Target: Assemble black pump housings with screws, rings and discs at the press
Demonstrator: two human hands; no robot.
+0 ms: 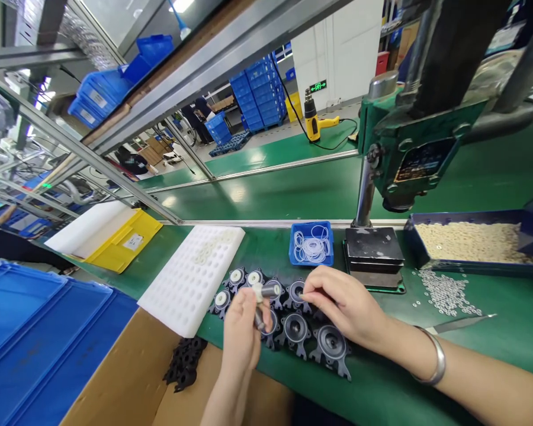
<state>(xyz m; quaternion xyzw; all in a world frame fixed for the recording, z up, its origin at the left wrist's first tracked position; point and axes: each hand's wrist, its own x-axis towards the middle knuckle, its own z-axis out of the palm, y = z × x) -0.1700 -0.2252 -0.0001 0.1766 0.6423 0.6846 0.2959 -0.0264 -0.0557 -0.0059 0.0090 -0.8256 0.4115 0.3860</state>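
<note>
My left hand (242, 331) is closed around grey cylindrical shafts (272, 290) with a whitish collar, held above the black housings. My right hand (337, 305) is pinched at thumb and index finger, over a black round housing (295, 326) row; whatever lies between the fingertips is too small to make out. The housings stand in two rows on the green bench, and a few at the left end carry white round inserts (236, 276). A white foam tray (177, 284) with round pockets lies to the left, holding some pale rings at its far part.
A blue bin (293, 260) of white loops stands behind the housings. A green press (400, 154) rises at right over a black block (375, 248). Small washers (446, 293), tweezers (464, 323) and a box (415, 242) of beige pieces lie right; an open carton (115, 361) is at lower left.
</note>
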